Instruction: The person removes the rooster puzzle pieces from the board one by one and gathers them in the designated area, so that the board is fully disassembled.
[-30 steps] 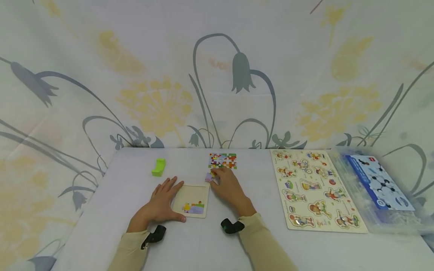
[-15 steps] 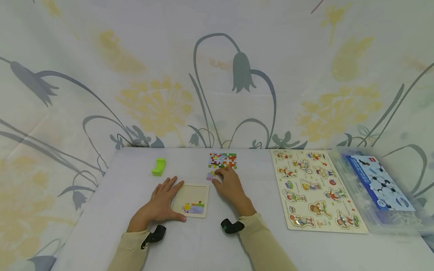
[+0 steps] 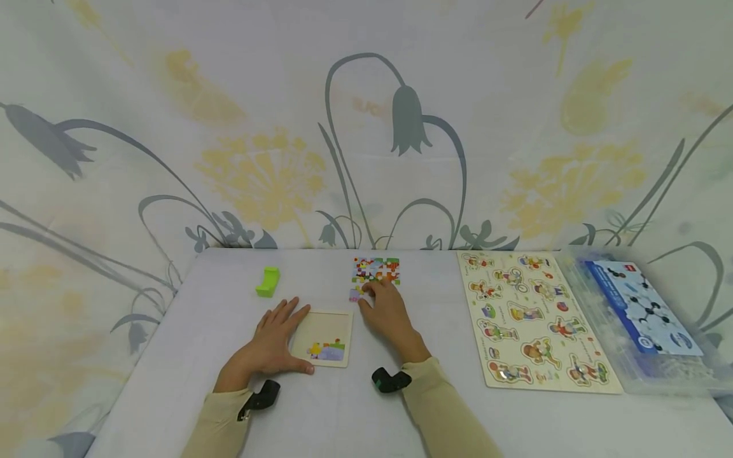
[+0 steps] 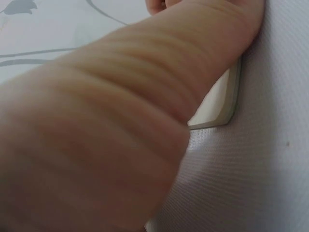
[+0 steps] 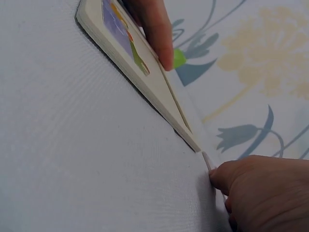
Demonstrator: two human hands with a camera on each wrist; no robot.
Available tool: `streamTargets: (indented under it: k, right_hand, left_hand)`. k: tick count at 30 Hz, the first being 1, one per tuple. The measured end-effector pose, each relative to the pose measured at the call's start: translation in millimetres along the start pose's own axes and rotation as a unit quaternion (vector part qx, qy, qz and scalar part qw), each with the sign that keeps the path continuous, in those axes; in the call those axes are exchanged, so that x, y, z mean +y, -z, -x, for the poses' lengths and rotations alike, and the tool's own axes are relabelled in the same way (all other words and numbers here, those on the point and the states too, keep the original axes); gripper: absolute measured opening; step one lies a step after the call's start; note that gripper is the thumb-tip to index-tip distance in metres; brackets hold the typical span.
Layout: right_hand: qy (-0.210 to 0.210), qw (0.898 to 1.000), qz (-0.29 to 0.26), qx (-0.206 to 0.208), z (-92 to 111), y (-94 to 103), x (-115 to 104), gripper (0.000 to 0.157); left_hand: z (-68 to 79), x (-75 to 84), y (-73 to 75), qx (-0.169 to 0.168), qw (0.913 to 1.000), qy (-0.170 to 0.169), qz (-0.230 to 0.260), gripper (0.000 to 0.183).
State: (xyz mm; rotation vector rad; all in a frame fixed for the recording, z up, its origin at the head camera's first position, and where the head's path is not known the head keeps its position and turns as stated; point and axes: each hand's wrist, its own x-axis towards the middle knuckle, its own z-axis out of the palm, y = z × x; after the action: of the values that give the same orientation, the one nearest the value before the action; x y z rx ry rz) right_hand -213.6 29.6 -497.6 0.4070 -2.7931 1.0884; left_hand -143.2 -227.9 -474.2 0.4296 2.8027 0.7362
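My left hand lies spread over the left side of a small wooden puzzle tray, fingers at its far edge and thumb near the lower left corner. A few joined jigsaw pieces fill the tray's lower right. Beyond the tray, my right hand pinches a purple and yellow jigsaw piece between thumb and fingers, close below a block of colourful jigsaw pieces. In the right wrist view the thumb sits against a thin edge near the tray's corner; the other fingers are mostly hidden.
A bright green block stands behind the left hand. On the right lies a large wooden peg board with cartoon figures, and beside it a clear plastic box bearing a blue booklet. A flowered curtain hangs behind the table.
The right hand has shifted slightly away from me, and the purple piece has moved up closer to the block of pieces. The left hand and tray have stayed put.
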Motion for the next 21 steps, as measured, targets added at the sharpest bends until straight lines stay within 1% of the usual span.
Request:
streamTargets:
  k: [5,13,21]
  right_hand:
    - [0.007,1.000,0.012,0.002,-1.7,1.0,0.3,0.022]
    - [0.004,1.000,0.018,-0.007,-1.5,1.7,-0.4,0.020]
    - [0.005,1.000,0.012,-0.003,-0.4,4.2,-3.9,0.020]
  left_hand:
    - [-0.3,1.1,0.3,0.000,1.0000,-0.001,-0.003,0.123]
    - [-1.3,1.6,0.4,-0.003,1.0000,0.002,-0.007,0.123]
    - [-1.7,0.1,-0.1,-0.003,0.9999,0.001,-0.011,0.123]
